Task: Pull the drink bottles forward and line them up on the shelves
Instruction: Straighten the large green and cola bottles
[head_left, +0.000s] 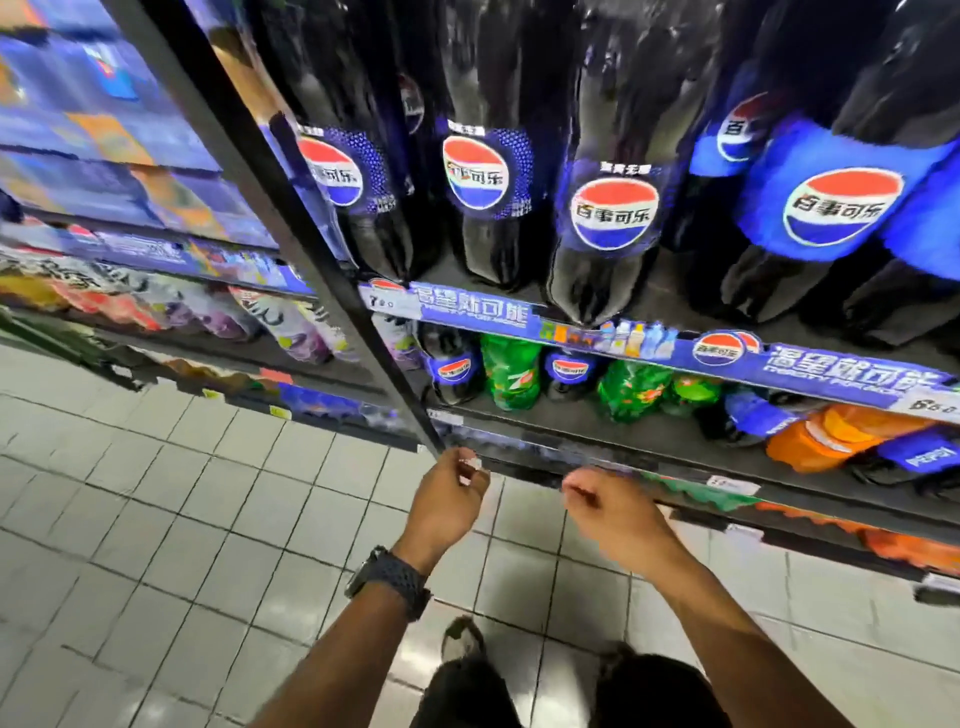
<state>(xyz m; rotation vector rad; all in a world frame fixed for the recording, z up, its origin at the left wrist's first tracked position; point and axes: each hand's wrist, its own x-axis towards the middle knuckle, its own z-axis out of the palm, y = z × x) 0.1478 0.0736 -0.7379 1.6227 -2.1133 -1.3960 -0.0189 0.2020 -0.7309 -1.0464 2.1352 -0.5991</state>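
Black cola bottles (608, 218) with round red, white and blue badges stand on the shelf well above both hands. 1 sits right at the shelf lip above the right hand (608, 506), and 2 more, above the left hand (449, 499), stand further back from the edge. Between that shelf and the hands is a lower shelf of small bottles (511, 371), green and dark ones mixed, set back from its front edge (571, 457). Off to the right of the right hand, orange bottles (831, 436) and a blue-labelled one seem to lie on their sides.

Both hands hover just short of that front edge, near each other. The right hand's fingers are loosely curled and hold nothing. The left hand, with a dark watch (389, 579) on its wrist, has its fingers curled near a small white blur at the fingertips; whether it pinches something or merely hovers before a shelf tag I cannot tell.

By my reading, the hands are between grabs, and the lower shelf is the likely target. The next move calls for reaching past the edge, gripping the recessed small bottles 1 or 2 at a time, drawing them to the lip and turning labels outward. The toppled ones to the right need standing up first.
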